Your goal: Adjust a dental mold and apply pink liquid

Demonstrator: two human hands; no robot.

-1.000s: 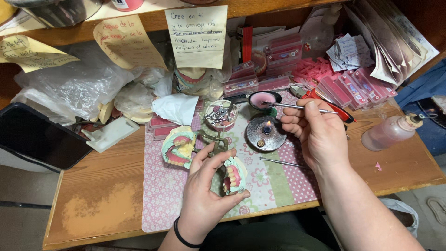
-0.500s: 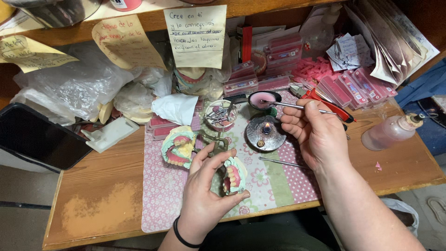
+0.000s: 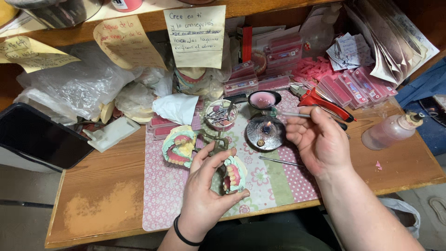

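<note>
Little changed since earlier frames: both hands hold same posts, flame unchanged. Left hand (image 3: pixel 204 195) grip closed around denture model (image 3: pixel 233 174) on metal articulator (image 3: pixel 213 142), held just above patterned mat (image 3: pixel 162 195) on bench (image 3: pixel 93 209). Right hand (image 3: pixel 320 142) grip pinched on thin metal instrument (image 3: pixel 290 114), tip over lit burner (image 3: pixel 265 132). Second denture model (image 3: pixel 179 145) lies just left of left grip. Pink wax dish (image 3: pixel 263 99) beyond burner. Spare metal tool (image 3: pixel 278 161) below right grip.
</note>
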